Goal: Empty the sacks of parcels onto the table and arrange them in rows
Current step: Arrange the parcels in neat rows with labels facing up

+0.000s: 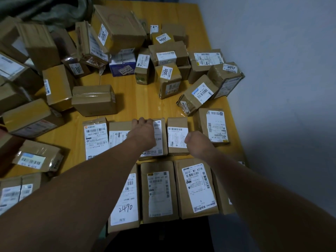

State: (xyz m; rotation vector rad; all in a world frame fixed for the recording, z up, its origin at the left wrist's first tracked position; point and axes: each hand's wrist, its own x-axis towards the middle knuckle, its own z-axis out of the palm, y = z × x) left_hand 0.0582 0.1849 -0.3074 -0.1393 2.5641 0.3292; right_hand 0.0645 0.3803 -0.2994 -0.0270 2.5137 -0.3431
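So the near edge of the table (pixel 131 100) already has a front row (pixel 158 191) of parcels lying flat, labels up and long sides touching. I'd guess that's so every label can be read at a glance. A second row sits just behind it, and that's where the left hand (pixel 143 132) is. Its fingers (pixel 143 120) are hooked over the far edge of the middle parcel (pixel 160 140) with the palm on top, so the box lies under the hand and its far edge is tucked into the curl. Looks to me like a grip for dragging it or squaring it up against its neighbours, not for lifting. The right hand (pixel 199 142) is just beside it, over the near corner of the next parcel (pixel 177 137) to the right. It's balled up with the fingers out of sight, so I can't tell if it's gripping anything. Behind all that the loose pile (pixel 116 30) is tumbled every which way, some boxes on end and some leaning, with the green sack (pixel 43 11) slumped at the far left corner. Plenty left to sort, I'd say.
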